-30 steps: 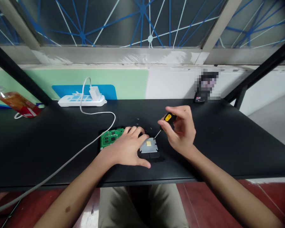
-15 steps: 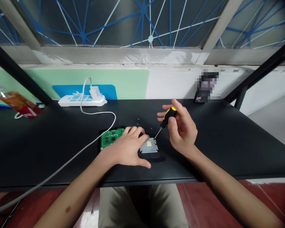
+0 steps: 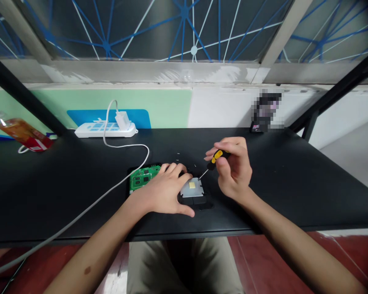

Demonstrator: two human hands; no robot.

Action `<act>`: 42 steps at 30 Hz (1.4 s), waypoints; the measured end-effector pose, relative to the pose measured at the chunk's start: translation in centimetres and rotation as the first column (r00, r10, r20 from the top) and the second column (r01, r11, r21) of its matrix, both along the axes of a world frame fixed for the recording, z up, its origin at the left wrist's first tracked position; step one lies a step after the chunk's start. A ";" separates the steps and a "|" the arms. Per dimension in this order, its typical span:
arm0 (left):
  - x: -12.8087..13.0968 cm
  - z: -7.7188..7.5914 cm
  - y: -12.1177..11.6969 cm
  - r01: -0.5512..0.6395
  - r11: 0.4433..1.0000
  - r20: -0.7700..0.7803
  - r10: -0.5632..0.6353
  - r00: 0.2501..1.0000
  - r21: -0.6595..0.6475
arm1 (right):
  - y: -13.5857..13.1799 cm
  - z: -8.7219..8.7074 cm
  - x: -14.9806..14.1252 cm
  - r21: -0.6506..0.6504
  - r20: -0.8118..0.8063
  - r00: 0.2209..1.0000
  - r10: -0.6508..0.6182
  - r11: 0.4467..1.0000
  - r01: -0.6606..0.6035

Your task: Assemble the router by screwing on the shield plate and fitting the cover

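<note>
My right hand [image 3: 235, 167] is closed around the black and yellow handle of a screwdriver [image 3: 216, 159]. The screwdriver leans, its thin shaft reaching down-left to the upper right corner of a silver metal plate [image 3: 187, 191]. A small cream square pad [image 3: 192, 185] sits on that plate. Beneath the plate is a black device housing [image 3: 196, 201]. My left hand [image 3: 165, 190] steadies the housing from the left, thumb at the near side and fingers at the far side, covering part of it. A green circuit board [image 3: 141, 178] lies partly under my left hand.
A white cable [image 3: 110, 190] crosses the black table [image 3: 279, 196] from a charger [image 3: 122, 120] on a power strip [image 3: 93, 130]. Tiny loose bits [image 3: 178, 154] lie behind my left hand. A drink bottle [image 3: 23, 131] stands far left; a blurred dark box [image 3: 259, 116] leans at the wall.
My right hand has lowered a little and its fingers have curled over the screwdriver handle, which now tilts further over. The left hand and the device stay put.
</note>
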State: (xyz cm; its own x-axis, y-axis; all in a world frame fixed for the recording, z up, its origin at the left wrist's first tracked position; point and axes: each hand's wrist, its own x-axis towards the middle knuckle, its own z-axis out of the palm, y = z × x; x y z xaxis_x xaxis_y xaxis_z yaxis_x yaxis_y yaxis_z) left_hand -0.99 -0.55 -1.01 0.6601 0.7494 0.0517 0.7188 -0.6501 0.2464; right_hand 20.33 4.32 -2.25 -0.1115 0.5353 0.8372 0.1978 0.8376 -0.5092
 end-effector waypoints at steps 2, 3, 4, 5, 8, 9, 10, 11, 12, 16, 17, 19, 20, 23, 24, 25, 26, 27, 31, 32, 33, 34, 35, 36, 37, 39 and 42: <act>0.0 0.1 0.0 0.001 1.000 -0.002 0.000 1.000 0.005 | -0.3 0.1 -0.3 -0.005 -0.042 0.998 0.057 0.998 -0.057; 0.1 0.1 0.0 0.000 1.000 -0.002 0.000 1.000 0.007 | -0.4 0.2 -0.4 -0.006 -0.056 0.996 0.075 0.997 -0.075; 0.1 0.1 -0.1 -0.001 1.000 0.000 0.001 1.000 0.008 | -0.5 0.3 -0.5 -0.026 -0.057 0.995 0.087 0.996 -0.089; 0.0 0.1 -0.1 -0.002 1.000 0.003 0.002 1.000 0.010 | -0.5 0.4 -0.6 -0.047 -0.056 0.994 0.094 0.994 -0.097; 0.0 -0.1 0.0 0.000 1.000 0.011 0.000 1.000 0.007 | -0.6 0.5 -0.5 -0.074 -0.044 0.995 0.094 0.993 -0.097; 0.0 -0.1 0.0 0.001 1.000 0.012 -0.001 1.000 0.005 | -0.6 0.5 -0.5 -0.066 -0.034 0.995 0.089 0.994 -0.091; 0.0 -0.2 0.0 0.000 1.000 0.012 0.000 1.000 0.002 | -0.6 0.6 -0.5 -0.053 -0.023 0.996 0.085 0.995 -0.086; 0.0 -0.2 0.0 0.000 1.000 0.011 0.000 1.000 -0.001 | -0.5 0.6 -0.4 -0.042 -0.014 0.997 0.082 0.996 -0.082; 0.0 -0.2 0.0 -0.001 1.000 0.010 0.001 1.000 -0.001 | -0.5 0.6 -0.4 -0.038 -0.005 0.997 0.075 0.996 -0.075; -0.1 -0.2 0.0 0.002 1.000 0.013 -0.002 1.000 -0.005 | -0.2 0.6 -0.3 0.028 0.031 0.998 -0.046 0.999 0.046; -0.1 -0.1 0.0 0.002 1.000 0.013 -0.002 1.000 -0.006 | -0.1 0.5 -0.2 0.074 0.033 0.996 -0.083 0.994 0.081; -0.1 -0.1 0.0 0.000 1.000 0.013 0.000 1.000 -0.007 | 0.1 0.4 -0.2 0.151 0.030 0.994 -0.105 0.984 0.100; -0.1 -0.1 0.0 -0.001 1.000 0.013 0.001 1.000 -0.007 | 0.1 0.4 -0.2 0.153 0.023 0.996 -0.086 0.985 0.081; 0.0 0.0 0.0 -0.002 1.000 0.006 0.002 1.000 -0.006 | -0.3 0.4 -0.3 0.037 -0.012 0.999 0.030 0.999 -0.030; 0.0 0.0 -0.1 -0.002 1.000 0.003 0.002 1.000 -0.005 | -0.5 0.4 -0.3 -0.009 -0.021 0.998 0.059 0.998 -0.060; 0.0 0.0 -0.1 -0.003 1.000 0.003 0.003 1.000 -0.005 | -0.6 0.5 -0.4 -0.037 -0.021 0.997 0.076 0.996 -0.077; 0.0 0.0 -0.1 -0.003 1.000 0.004 0.003 1.000 -0.006 | -0.8 0.6 -0.4 -0.050 -0.013 0.997 0.082 0.995 -0.082; 0.0 0.0 -0.1 -0.004 1.000 0.006 0.004 1.000 -0.008 | -0.9 0.6 -0.4 -0.053 -0.001 0.997 0.078 0.996 -0.078; 0.0 0.0 -0.1 -0.005 1.000 0.015 0.006 1.000 -0.013 | -0.8 0.6 -0.5 -0.069 0.018 0.999 0.038 0.997 -0.037; 0.0 -0.1 0.0 -0.005 1.000 0.013 0.005 1.000 -0.011 | -0.7 0.6 -0.5 -0.067 0.019 1.000 0.021 0.998 -0.020; 0.0 -0.1 0.0 -0.006 1.000 0.011 0.006 1.000 -0.009 | -0.5 0.5 -0.5 -0.048 0.019 1.000 -0.001 0.999 0.002; 0.0 -0.1 0.0 -0.007 1.000 0.009 0.007 1.000 -0.007 | -0.3 0.4 -0.4 -0.010 0.017 0.999 -0.032 0.999 0.032; 0.0 -0.1 0.0 -0.007 1.000 0.008 0.007 1.000 -0.006 | -0.1 0.4 -0.4 0.040 0.014 0.998 -0.065 0.997 0.065; 0.0 -0.1 0.0 -0.008 1.000 0.008 0.008 1.000 -0.005 | 0.0 0.3 -0.3 0.090 0.012 0.995 -0.097 0.991 0.095; 0.0 -0.1 0.0 -0.008 1.000 0.008 0.008 1.000 -0.006 | 0.2 0.2 -0.3 0.132 0.012 0.993 -0.118 0.985 0.116; -0.1 -0.1 0.0 -0.006 1.000 0.012 0.006 1.000 -0.005 | 0.3 0.1 -0.2 0.163 0.016 0.994 -0.110 0.981 0.106; 0.0 -0.1 -0.1 -0.009 1.000 0.009 0.009 1.000 0.001 | 0.0 0.1 -0.3 0.072 0.000 1.000 0.022 0.997 -0.022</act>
State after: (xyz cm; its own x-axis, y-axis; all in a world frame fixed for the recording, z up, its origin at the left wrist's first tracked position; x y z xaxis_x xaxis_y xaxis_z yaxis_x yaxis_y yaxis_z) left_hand -1.01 -0.61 -1.08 0.6530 0.7551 0.0585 0.7222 -0.6441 0.2523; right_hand 20.06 4.29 -2.15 -0.1218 0.4715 0.8734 0.1784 0.8760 -0.4480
